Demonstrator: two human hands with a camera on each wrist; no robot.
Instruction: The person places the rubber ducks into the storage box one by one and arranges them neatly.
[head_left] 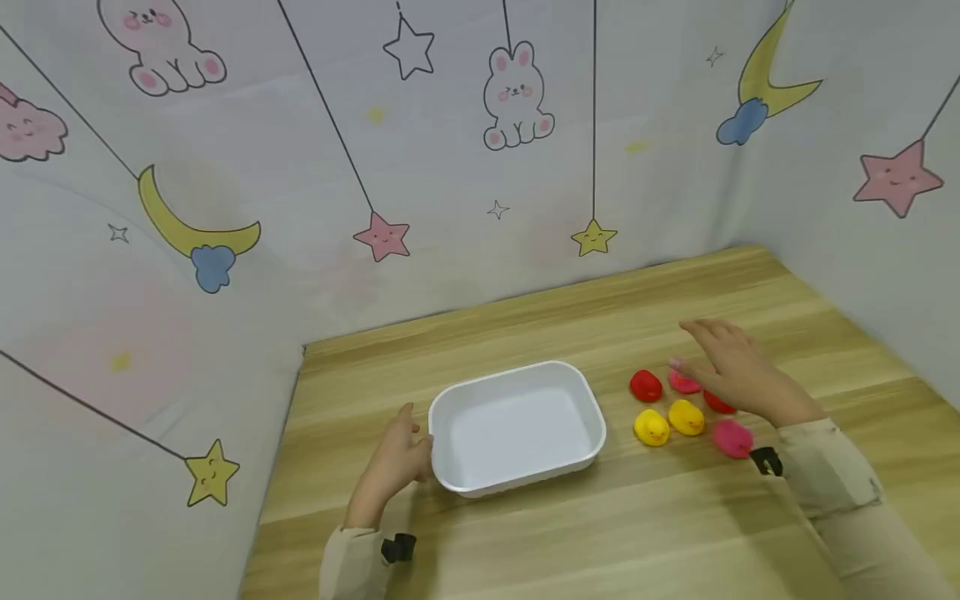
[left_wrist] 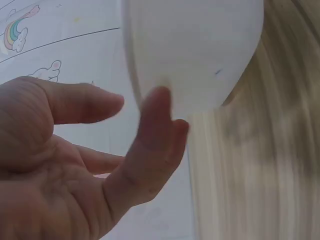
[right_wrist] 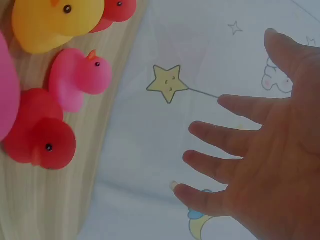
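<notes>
A white rectangular tray (head_left: 517,429) lies on the wooden table. My left hand (head_left: 396,460) is at the tray's left end, thumb and fingers apart; in the left wrist view a fingertip meets the tray's outer wall (left_wrist: 195,55), though firm contact is hard to tell. To the right of the tray sit several rubber ducks: a red duck (head_left: 646,386), two yellow ducks (head_left: 652,427) and pink ones (head_left: 732,438), with another red duck (right_wrist: 40,135) partly behind my right hand (head_left: 738,373). That hand hovers over the group, its fingers spread and holding nothing.
Cloth walls with printed stars, moons and rabbits close off the back and both sides of the table (head_left: 480,542). A black strap (head_left: 398,547) shows at the left wrist and another (head_left: 767,461) at the right.
</notes>
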